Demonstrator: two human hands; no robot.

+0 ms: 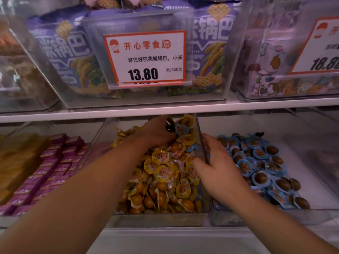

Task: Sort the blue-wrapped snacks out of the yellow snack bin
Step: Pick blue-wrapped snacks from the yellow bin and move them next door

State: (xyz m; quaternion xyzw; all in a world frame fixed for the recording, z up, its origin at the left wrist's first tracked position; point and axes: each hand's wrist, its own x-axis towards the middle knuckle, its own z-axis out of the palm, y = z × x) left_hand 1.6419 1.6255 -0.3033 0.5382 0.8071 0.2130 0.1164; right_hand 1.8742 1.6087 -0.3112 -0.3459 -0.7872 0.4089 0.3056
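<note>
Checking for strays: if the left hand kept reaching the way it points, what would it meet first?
Likely the blue-wrapped snacks at the yellow bin's back right corner; the left hand looks almost on them, though depth is unclear.

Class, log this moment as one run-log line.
left hand: reaching among blue snacks deep in yellow snack bin | right hand: on bin divider | blue bin: right

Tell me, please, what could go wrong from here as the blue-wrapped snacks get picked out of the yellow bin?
The left hand digs at the back of the heaped yellow snack bin, so yellow packs could be knocked over the side. The blue-wrapped snacks beside its fingers lie among yellow snacks, so one of those might get grabbed too. The right hand rests over the clear divider wall, which might shift if pressed.
</note>
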